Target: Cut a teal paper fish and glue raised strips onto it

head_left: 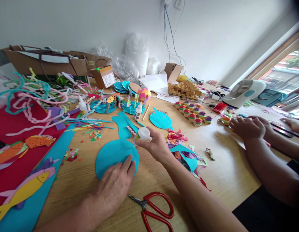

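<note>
My left hand lies flat with fingers stretched out, pressing the near edge of a round teal foam disc on the wooden table. My right hand is closed around a small white glue bottle, tipped with its nozzle toward the disc's upper right edge. A pink twisted pipe-cleaner piece lies just above the disc, next to a teal foam strip.
Red-handled scissors lie near the front edge. Foam scraps pile to the right. Red and blue sheets with foam fish cover the left. Another person's hands work at the right, near a white fan. Boxes line the back wall.
</note>
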